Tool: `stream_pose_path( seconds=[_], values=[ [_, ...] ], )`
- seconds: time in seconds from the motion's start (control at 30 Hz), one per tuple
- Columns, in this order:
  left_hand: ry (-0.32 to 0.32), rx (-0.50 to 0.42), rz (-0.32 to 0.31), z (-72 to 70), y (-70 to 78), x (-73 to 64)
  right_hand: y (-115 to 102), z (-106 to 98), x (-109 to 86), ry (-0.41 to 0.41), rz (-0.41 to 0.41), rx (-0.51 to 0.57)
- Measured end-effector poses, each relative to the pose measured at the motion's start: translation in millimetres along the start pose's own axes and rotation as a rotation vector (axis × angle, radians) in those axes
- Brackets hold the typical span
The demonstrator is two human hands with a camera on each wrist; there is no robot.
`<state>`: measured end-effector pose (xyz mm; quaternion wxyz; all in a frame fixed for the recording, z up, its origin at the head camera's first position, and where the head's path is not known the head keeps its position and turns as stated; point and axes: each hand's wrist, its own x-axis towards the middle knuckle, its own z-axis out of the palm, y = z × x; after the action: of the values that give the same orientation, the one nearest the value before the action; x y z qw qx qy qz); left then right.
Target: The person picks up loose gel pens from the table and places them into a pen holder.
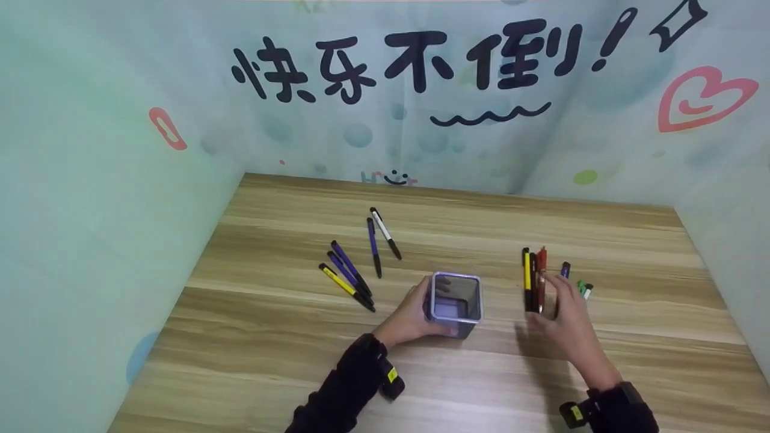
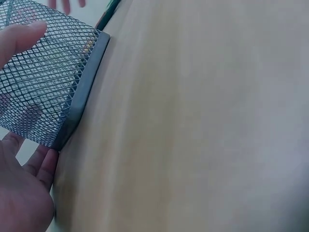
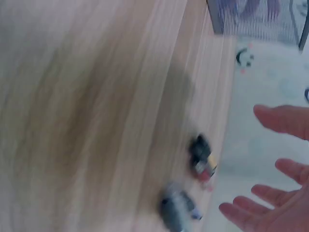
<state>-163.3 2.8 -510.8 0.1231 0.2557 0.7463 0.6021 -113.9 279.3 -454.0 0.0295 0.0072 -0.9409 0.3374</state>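
My left hand [image 1: 415, 316] grips a square mesh pen holder [image 1: 471, 328] that stands on the table, thumb on the near side and fingers round the left. In the left wrist view its mesh wall [image 2: 53, 67] and dark base edge show, with the thumb across the mesh. My right hand [image 1: 568, 325] hovers with thumb and fingers spread, and the right wrist view shows nothing between them. From the head, it overlaps a group of pens: a yellow-and-black pen [image 1: 528, 276], a dark pen [image 1: 533, 285] and a red pen [image 1: 542, 258].
Right of that group lie a blue pen [image 1: 565, 269], a green pen [image 1: 581, 287] and a white one [image 1: 588, 291], partly hidden. Left of the holder are a yellow pen [image 1: 338, 279], several blue ones and a white pen [image 1: 382, 227]. A printed cloth backdrop [image 1: 337, 144] borders the table.
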Motion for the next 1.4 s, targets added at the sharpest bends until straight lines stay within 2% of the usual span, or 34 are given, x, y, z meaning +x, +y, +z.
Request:
stream_pose_path(
  seconds=[0.23, 0.4, 0.53, 0.83, 1.03, 1.23, 1.4],
  values=[
    [0.009, 0.057, -0.039, 7.3, 1.8, -14.2, 27, -8, 2.2, 0.063, 0.246, 0.016],
    [0.020, 0.083, -0.044, 11.7, 2.8, -22.6, 42, -8, 6.7, 0.119, 0.333, 0.011],
    [0.032, 0.085, -0.043, 14.6, 2.6, -25.7, 49, -8, 9.4, 0.138, 0.361, 0.004],
    [0.050, 0.079, -0.032, 16.8, 1.8, -26.6, 56, -9, 13.1, 0.105, 0.386, -0.030],
    [0.051, 0.064, -0.038, 16.7, 1.4, -26.9, 55, -9, 11.4, 0.116, 0.368, -0.043],
    [0.049, 0.061, -0.036, 16.6, 4.0, -26.8, 53, -11, 9.6, 0.122, 0.384, -0.065],
    [0.050, 0.098, -0.067, 15.9, 5.7, -28.0, 50, -16, 6.5, 0.108, 0.402, -0.059]
  ],
)
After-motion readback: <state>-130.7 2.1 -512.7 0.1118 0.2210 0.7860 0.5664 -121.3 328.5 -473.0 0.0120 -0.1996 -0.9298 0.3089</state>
